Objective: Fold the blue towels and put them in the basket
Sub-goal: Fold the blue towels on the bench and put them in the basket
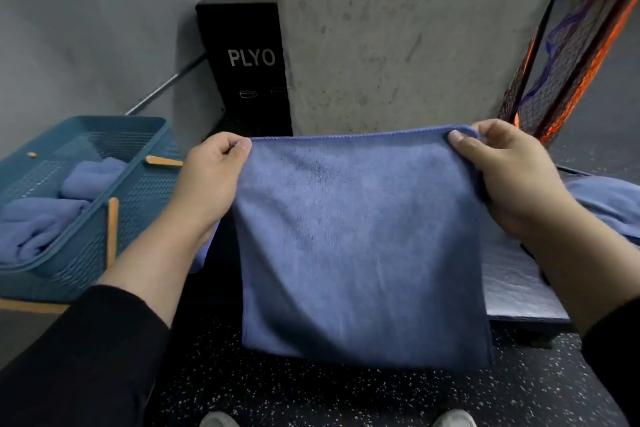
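Observation:
A blue towel (pixel 360 239) hangs flat in front of me, held up by its top edge. My left hand (pixel 211 177) pinches its top left corner between thumb and fingers. At the top right corner my right hand (pixel 509 170) pinches it the same way. The teal plastic basket (pixel 138 191) stands on the left, with blue towels (pixel 45 218) lying inside it. Another blue towel (pixel 609 204) lies on the grey mat at the right edge.
A concrete pillar (pixel 408 35) rises straight ahead, with a black PLYO box (pixel 246 55) at its left. A grey mat (pixel 516 274) lies on a low platform to the right. Orange and black netting (pixel 568 45) leans at the far right. The floor is black speckled rubber (pixel 311 392).

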`<state>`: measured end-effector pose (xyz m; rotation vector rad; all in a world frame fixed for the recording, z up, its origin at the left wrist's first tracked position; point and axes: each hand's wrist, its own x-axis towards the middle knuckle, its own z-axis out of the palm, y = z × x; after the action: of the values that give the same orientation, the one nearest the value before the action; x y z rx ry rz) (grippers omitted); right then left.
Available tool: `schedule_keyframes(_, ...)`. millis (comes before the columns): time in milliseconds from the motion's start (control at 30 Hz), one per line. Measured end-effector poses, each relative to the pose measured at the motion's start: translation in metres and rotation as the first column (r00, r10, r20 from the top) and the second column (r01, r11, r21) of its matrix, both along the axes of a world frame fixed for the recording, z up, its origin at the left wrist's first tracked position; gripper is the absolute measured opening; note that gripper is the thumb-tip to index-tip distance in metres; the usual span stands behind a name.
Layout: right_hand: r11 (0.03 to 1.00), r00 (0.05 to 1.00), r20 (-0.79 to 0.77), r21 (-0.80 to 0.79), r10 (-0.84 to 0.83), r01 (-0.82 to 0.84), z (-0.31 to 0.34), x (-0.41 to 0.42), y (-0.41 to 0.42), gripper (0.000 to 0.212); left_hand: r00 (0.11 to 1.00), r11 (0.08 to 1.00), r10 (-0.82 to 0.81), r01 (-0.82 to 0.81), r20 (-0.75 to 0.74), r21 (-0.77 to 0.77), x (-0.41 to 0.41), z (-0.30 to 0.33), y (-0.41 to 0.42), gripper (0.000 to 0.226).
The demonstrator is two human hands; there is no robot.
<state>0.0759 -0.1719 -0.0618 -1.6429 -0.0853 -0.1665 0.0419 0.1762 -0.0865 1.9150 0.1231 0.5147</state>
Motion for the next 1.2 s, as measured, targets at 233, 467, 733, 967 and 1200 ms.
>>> schedule_keyframes(233,0.924,0.967,-0.183,-0.369,-0.175,0.097,-0.085,0.082,0.014,0.053,0.964,0.881,0.235,-0.157,-0.125,0.445,0.078,-0.060,-0.003,0.035)
schedule_keyframes(467,0.611,0.996,0.002,-0.790,0.093,-0.056,-0.112,0.064,0.040,0.047,0.939,0.538,-0.182,0.344,-0.292,0.770,0.048,-0.137,-0.025,0.061)
schedule_keyframes(733,0.064,0.897,-0.282,-0.945,0.340,-0.321,-0.185,0.003,0.031,0.100,0.832,0.350,-0.093,0.541,-0.546,0.765,0.017,-0.171,-0.023,0.083)
schedule_keyframes(967,0.134,0.925,-0.208,-0.956,0.317,-0.261,-0.186,-0.018,-0.010,0.096,0.821,0.330,-0.027,0.545,-0.570,0.771,-0.004,-0.165,-0.006,0.074)
schedule_keyframes(1200,0.248,0.805,0.036,-0.959,0.592,-0.139,-0.178,-0.035,-0.045,0.044,0.872,0.309,-0.303,0.472,-0.385,0.826,-0.035,-0.158,0.007,0.055)
